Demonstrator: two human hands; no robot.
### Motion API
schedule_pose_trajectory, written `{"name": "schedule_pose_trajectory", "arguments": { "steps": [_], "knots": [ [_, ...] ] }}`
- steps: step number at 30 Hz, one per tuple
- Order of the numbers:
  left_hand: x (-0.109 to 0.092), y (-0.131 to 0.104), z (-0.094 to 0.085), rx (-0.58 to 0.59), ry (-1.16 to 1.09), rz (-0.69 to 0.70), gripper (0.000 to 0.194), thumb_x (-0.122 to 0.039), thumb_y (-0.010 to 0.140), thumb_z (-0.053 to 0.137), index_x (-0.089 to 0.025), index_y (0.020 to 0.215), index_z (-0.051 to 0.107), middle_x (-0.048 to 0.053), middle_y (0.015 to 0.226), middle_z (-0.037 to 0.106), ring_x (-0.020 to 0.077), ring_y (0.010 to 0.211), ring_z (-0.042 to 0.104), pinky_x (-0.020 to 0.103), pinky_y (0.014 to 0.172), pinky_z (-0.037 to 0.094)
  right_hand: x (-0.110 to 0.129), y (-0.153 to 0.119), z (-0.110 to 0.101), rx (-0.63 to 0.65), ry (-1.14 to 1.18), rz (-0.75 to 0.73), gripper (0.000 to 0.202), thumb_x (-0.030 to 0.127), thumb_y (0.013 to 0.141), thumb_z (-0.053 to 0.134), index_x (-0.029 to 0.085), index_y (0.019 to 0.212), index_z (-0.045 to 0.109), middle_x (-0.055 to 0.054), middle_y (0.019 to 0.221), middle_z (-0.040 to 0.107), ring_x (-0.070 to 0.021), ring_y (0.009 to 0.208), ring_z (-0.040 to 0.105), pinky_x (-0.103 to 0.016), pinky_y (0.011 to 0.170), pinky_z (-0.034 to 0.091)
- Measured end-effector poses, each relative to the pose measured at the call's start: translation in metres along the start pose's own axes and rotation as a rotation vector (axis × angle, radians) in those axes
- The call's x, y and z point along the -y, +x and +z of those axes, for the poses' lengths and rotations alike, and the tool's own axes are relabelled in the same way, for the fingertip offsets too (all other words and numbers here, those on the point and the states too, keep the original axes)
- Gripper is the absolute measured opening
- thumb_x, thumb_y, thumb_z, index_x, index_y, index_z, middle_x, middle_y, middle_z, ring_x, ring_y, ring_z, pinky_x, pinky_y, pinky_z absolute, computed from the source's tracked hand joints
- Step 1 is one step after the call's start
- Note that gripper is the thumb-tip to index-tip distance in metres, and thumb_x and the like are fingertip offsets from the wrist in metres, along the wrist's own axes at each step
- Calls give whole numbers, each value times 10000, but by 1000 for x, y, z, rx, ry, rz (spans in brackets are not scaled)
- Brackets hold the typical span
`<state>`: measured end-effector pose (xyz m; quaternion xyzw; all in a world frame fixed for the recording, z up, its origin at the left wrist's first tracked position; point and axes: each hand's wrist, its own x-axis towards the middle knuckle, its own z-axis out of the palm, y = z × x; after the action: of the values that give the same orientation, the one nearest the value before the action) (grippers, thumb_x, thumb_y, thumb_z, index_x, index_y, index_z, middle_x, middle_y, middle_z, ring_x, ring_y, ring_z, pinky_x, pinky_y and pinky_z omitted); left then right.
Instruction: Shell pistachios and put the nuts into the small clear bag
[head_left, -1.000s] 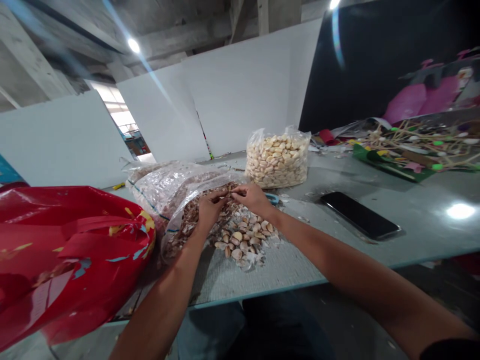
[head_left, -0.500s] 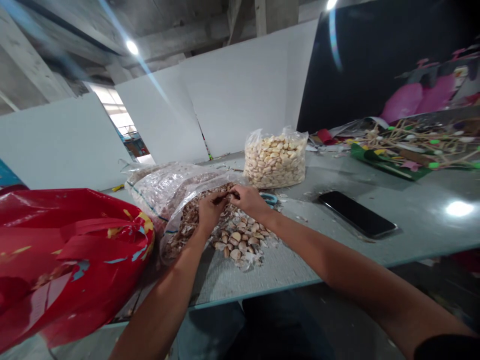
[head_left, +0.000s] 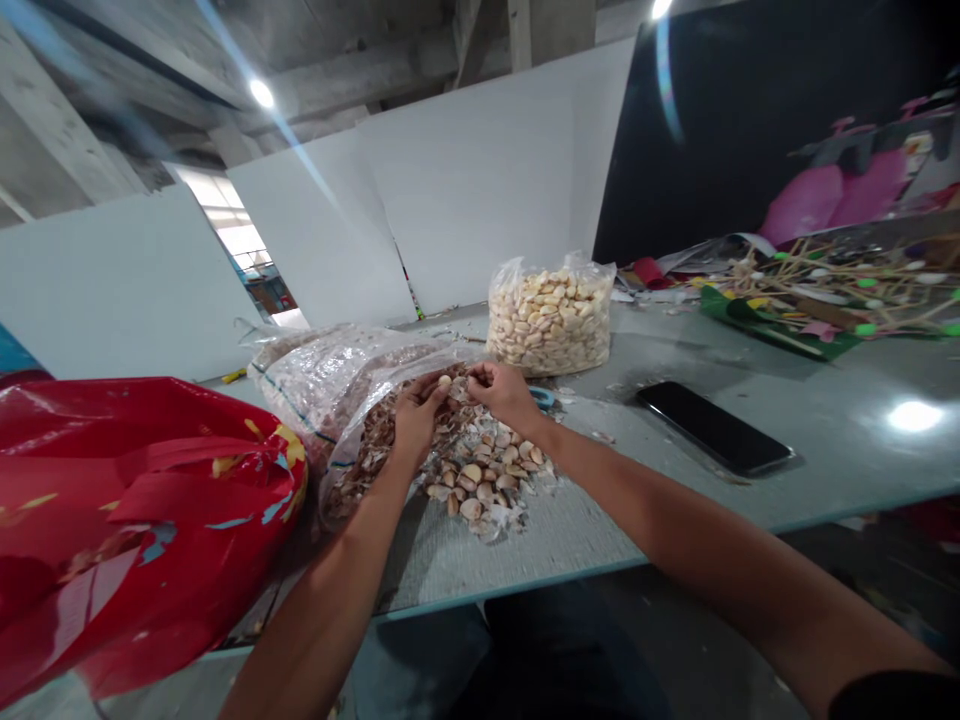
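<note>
Between thumb and fingers, my left hand pinches a pale garlic clove over the mouth of a clear plastic bag. Brown garlic skins fill that bag and spill from its opening. Close on the right, my right hand has its fingertips pressed together; whether a bit of skin is in them is too small to tell. Below both hands lies a pile of unpeeled garlic cloves with loose skins on the table. Behind my right hand, blue scissor handles are partly hidden.
A clear bag of peeled cloves stands behind my hands. A black phone lies to the right. A red plastic bag takes up the left side. Thin sticks and green sheeting clutter the far right, near pink bottles.
My hands have moved slightly apart. The pale clove now shows at my left fingertips, where the fingers hid it before. Bags, pile and phone have stayed in place.
</note>
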<state>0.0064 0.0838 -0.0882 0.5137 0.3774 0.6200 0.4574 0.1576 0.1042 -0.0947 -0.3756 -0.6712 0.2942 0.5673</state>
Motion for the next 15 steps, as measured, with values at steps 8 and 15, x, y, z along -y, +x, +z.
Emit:
{"name": "schedule_pose_trajectory", "arguments": {
  "steps": [8, 15],
  "knots": [
    [2, 0, -1, 58, -25, 33, 396, -394, 673, 734, -197, 1008, 661, 3, 870, 676, 66, 525, 536, 229, 552, 508, 12, -1, -17, -10, -356, -106, 201, 287, 806, 516, 150, 753, 652, -24, 672, 651, -136, 625, 578, -240, 622, 423],
    [1, 0, -5, 70, 269, 131, 415, -387, 698, 701, -194, 1065, 678, 23, 843, 691, 111, 561, 570, 231, 521, 482, 17, -2, -14, 84, -235, -150, 171, 273, 808, 549, 169, 860, 674, -25, 801, 693, -139, 711, 611, -239, 675, 447]
  ]
}}
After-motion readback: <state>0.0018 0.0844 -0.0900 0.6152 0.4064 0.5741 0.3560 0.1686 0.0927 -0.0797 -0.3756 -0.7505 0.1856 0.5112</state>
